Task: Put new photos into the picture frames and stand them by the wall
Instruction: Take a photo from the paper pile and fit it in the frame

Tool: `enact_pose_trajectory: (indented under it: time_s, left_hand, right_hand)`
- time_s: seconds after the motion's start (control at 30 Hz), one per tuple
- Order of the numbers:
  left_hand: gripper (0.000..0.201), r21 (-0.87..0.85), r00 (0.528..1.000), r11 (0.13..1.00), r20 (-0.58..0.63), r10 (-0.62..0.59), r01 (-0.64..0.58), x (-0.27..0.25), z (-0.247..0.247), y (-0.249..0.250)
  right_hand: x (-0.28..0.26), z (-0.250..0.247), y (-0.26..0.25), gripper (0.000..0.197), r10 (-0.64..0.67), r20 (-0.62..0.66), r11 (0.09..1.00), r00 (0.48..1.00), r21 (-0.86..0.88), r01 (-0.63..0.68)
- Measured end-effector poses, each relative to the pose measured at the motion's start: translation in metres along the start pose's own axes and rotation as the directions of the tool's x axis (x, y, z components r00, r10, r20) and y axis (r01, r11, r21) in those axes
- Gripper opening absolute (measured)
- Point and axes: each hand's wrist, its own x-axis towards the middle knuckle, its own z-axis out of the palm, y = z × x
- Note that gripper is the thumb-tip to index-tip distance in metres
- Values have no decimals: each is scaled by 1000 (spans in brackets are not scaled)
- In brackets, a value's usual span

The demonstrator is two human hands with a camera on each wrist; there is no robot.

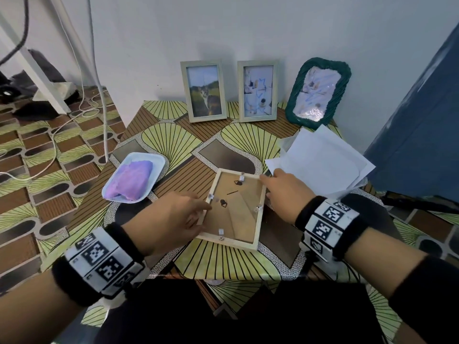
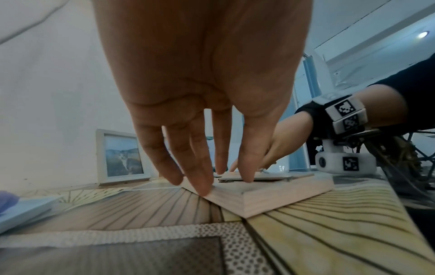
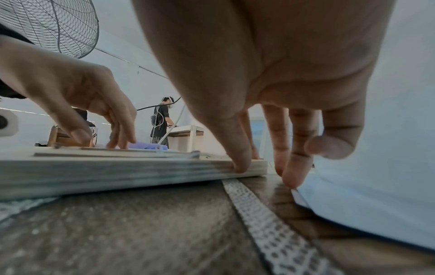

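Observation:
A light wooden picture frame [image 1: 258,227] lies face down in the middle of the table, its brown backing board [image 1: 244,192] with stand and small turn tabs facing up. My left hand [image 1: 205,211] touches the frame's left edge with straight fingers [image 2: 202,188], the thumb resting on the backing. My right hand [image 1: 267,183] presses on the far right corner, thumb against the frame's side [image 3: 117,171], other fingers [image 3: 292,178] down on the table by the loose white photo sheets [image 1: 323,160]. Two pale frames [image 1: 205,91] [image 1: 258,91] and a green woven frame [image 1: 319,91], all with pictures, stand by the wall.
A white tray [image 1: 159,160] holding a purple cloth [image 1: 131,180] sits left of the frame. White cables trail over the floor at the left [image 1: 57,135]. A blue panel [image 1: 422,115] rises right of the table. A fan [image 3: 58,24] and a standing person [image 3: 161,121] show behind.

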Motion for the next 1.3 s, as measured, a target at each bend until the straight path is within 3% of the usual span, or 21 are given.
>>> enact_pose_trajectory:
  time_s: [0.1, 0.27, 0.4, 0.6, 0.7, 0.87, 1.13, 1.3]
  left_hand:
    - [66, 88, 998, 995, 52, 38, -43, -1, 5, 2]
    - [106, 272, 951, 959, 308, -8, -81, 2, 17, 10]
    - [107, 354, 954, 933, 296, -40, -71, 2, 25, 11]
    - [124, 287, 963, 958, 262, -57, -21, -1, 33, 16]
    - [130, 254, 970, 967, 229, -78, 18, 0, 36, 19]
    - [128, 264, 966, 964, 237, -98, 33, 1, 36, 19]
    - [104, 202, 952, 979, 304, -29, -35, 0, 20, 12]
    - [87, 6, 970, 999, 240, 45, -48, -5, 2, 0]
  right_hand:
    - [4, 4, 5, 42, -22, -4, 999, 1000, 26, 22]
    - [6, 2, 8, 46, -90, 26, 993, 996, 83, 87]
    - [4, 0, 6, 43, -75, 38, 994, 996, 85, 71]
    - [-5, -1, 3, 44, -69, 43, 989, 997, 137, 63]
    - [-11, 0, 3, 28, -56, 56, 985, 997, 163, 46]
    - [-20, 0, 3, 26, -44, 68, 981, 997, 193, 30]
    - [-41, 3, -1, 23, -70, 50, 973, 996, 224, 58]
    - [-51, 2, 7, 34, -60, -63, 872, 996, 483, 83]
